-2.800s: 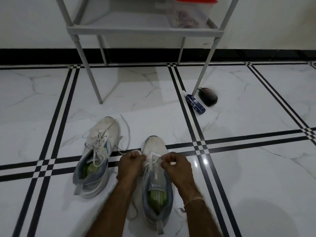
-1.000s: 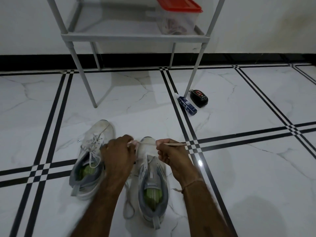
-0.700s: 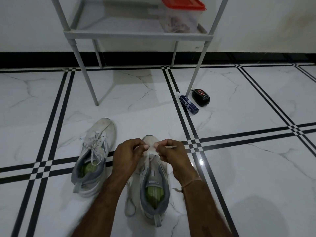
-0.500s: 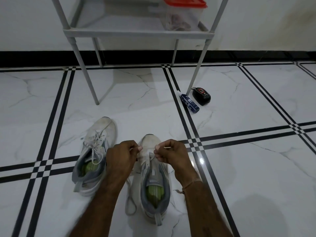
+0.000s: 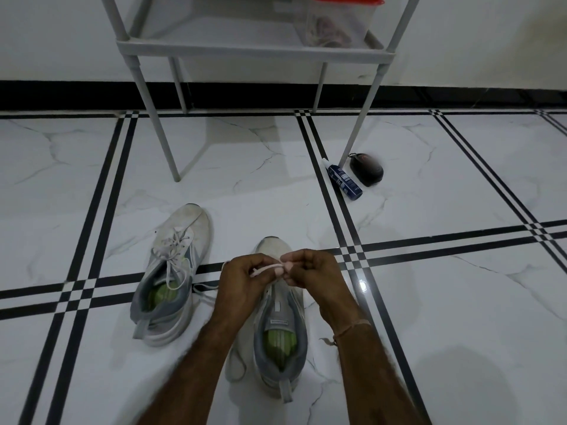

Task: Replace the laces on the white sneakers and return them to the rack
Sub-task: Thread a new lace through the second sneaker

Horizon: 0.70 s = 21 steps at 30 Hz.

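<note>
Lace (image 5: 266, 269) is stretching over the toe end of the near sneaker (image 5: 280, 326), which is sitting on the floor (image 5: 445, 302). Left hand (image 5: 242, 280) is gripping one stretch and right hand (image 5: 310, 271) is pinching the end. The lace is probably soft, light and floppy, so best taken near the tip for threading. Second sneaker (image 5: 175, 271) is lying just left, laces loose. Rack (image 5: 251, 50) is standing behind, blue tube (image 5: 343, 179) by its leg.

Print on the tongue tag (image 5: 278, 322) and blue tube (image 5: 345, 179) is unreadable.
</note>
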Available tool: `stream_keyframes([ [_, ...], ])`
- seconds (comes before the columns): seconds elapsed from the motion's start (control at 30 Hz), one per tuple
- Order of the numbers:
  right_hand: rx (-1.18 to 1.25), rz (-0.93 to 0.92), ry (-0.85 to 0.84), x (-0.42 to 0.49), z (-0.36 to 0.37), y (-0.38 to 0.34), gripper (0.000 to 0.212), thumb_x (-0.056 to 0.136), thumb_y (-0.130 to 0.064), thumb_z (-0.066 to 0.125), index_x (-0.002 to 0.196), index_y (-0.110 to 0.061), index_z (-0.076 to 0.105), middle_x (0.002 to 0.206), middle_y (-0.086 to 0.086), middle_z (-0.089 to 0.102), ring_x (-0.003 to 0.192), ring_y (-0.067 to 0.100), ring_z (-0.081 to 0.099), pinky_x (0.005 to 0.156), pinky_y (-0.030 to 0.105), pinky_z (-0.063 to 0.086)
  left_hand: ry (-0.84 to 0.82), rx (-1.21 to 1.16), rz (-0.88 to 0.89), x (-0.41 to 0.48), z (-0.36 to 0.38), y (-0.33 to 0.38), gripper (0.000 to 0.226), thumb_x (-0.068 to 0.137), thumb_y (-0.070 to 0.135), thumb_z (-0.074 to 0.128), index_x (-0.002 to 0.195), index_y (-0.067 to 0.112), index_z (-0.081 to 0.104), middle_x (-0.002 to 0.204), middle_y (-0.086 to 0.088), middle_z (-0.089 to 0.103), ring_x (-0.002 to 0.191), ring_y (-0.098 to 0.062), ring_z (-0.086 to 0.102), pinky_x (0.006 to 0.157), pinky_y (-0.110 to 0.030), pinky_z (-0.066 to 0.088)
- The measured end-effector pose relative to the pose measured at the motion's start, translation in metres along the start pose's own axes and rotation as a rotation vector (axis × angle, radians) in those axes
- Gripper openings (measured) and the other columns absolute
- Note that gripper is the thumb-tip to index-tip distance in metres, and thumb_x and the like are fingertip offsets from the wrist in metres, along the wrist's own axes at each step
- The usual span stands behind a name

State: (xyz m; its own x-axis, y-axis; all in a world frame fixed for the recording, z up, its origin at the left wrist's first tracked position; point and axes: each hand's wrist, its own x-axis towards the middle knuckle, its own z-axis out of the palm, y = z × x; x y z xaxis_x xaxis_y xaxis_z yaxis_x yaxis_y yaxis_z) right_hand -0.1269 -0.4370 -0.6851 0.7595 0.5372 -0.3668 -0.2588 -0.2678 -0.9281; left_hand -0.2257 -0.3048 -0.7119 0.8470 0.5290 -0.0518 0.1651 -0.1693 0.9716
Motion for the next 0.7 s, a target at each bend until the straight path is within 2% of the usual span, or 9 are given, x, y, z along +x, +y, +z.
stream_keyframes([
  [0.07,0.038,0.038,0.011,0.0,-0.001,-0.001,0.011,0.09,0.004,0.069,0.097,-0.005,0.067,0.087,0.018,0.074,0.078,0.024,0.075,0.069,0.027,0.061,0.012,-0.011,-0.016,0.001,0.0,-0.001,0.01,0.087,0.016,0.077,0.091,0.023,0.082,0.087,0.01,0.079,0.089,-0.009,0.073,0.089,-0.037,0.058],
  [0.13,0.016,0.062,0.02,-0.001,-0.001,0.001,0.011,0.09,0.001,0.071,0.097,-0.006,0.065,0.091,0.02,0.074,0.084,0.028,0.075,0.069,0.027,0.06,0.02,0.036,-0.03,0.001,-0.001,-0.003,0.008,0.087,0.019,0.077,0.088,0.025,0.082,0.085,0.014,0.078,0.087,-0.005,0.072,0.087,-0.033,0.057],
  [0.2,-0.262,0.036,0.027,-0.003,-0.004,0.006,0.017,0.086,-0.014,0.08,0.096,-0.013,0.066,0.094,0.007,0.073,0.089,0.022,0.072,0.069,0.021,0.055,0.027,0.131,-0.049,0.001,-0.003,-0.006,0.003,0.084,0.03,0.077,0.082,0.029,0.079,0.082,0.018,0.076,0.084,0.0,0.07,0.081,-0.03,0.055],
  [0.27,-0.585,0.067,-0.026,-0.004,-0.006,0.01,0.038,0.076,-0.034,0.088,0.102,-0.018,0.065,0.096,-0.004,0.067,0.09,0.014,0.064,0.067,0.019,0.046,0.017,0.209,-0.082,0.001,-0.003,-0.011,0.012,0.078,0.041,0.071,0.079,0.031,0.077,0.081,0.018,0.074,0.082,0.001,0.068,0.079,-0.031,0.055],
  [0.33,-0.701,0.105,-0.043,-0.004,-0.004,0.012,0.043,0.076,-0.035,0.088,0.109,-0.016,0.068,0.099,-0.003,0.066,0.092,0.013,0.063,0.074,0.021,0.05,-0.004,0.282,-0.098,-0.001,0.001,-0.018,0.017,0.075,0.046,0.069,0.081,0.032,0.076,0.086,0.015,0.071,0.085,0.0,0.065,0.083,-0.035,0.055],
  [0.4,-0.639,0.108,0.013,-0.002,-0.004,0.017,0.026,0.083,-0.021,0.081,0.107,-0.011,0.075,0.096,-0.001,0.069,0.09,0.013,0.064,0.087,0.03,0.058,-0.005,0.32,-0.114,-0.003,0.007,-0.026,0.018,0.077,0.048,0.074,0.085,0.032,0.075,0.092,0.015,0.066,0.09,-0.001,0.063,0.084,-0.036,0.054],
  [0.47,-0.5,0.146,0.066,-0.003,-0.009,0.024,0.016,0.088,-0.011,0.073,0.104,-0.009,0.078,0.095,0.0,0.071,0.089,0.013,0.066,0.083,0.032,0.061,0.016,0.339,-0.138,-0.005,0.012,-0.029,0.014,0.08,0.044,0.079,0.087,0.032,0.074,0.094,0.016,0.063,0.091,-0.003,0.062,0.083,-0.035,0.053],
  [0.57,-0.318,0.203,0.074,-0.006,-0.014,0.033,0.016,0.091,-0.005,0.069,0.103,-0.01,0.078,0.098,0.008,0.075,0.094,0.024,0.07,0.071,0.026,0.058,0.071,0.348,-0.174,-0.01,0.022,-0.032,0.015,0.082,0.04,0.079,0.089,0.03,0.072,0.095,0.015,0.061,0.092,-0.007,0.062,0.081,-0.034,0.052],
  [0.7,-0.235,0.222,0.061,-0.006,-0.014,0.037,0.017,0.093,-0.003,0.066,0.103,-0.01,0.078,0.1,0.009,0.075,0.096,0.026,0.07,0.081,0.034,0.062,0.162,0.291,-0.17,-0.016,0.034,-0.037,0.015,0.084,0.034,0.078,0.092,0.024,0.07,0.095,0.011,0.06,0.091,-0.011,0.062,0.081,-0.033,0.051],
])
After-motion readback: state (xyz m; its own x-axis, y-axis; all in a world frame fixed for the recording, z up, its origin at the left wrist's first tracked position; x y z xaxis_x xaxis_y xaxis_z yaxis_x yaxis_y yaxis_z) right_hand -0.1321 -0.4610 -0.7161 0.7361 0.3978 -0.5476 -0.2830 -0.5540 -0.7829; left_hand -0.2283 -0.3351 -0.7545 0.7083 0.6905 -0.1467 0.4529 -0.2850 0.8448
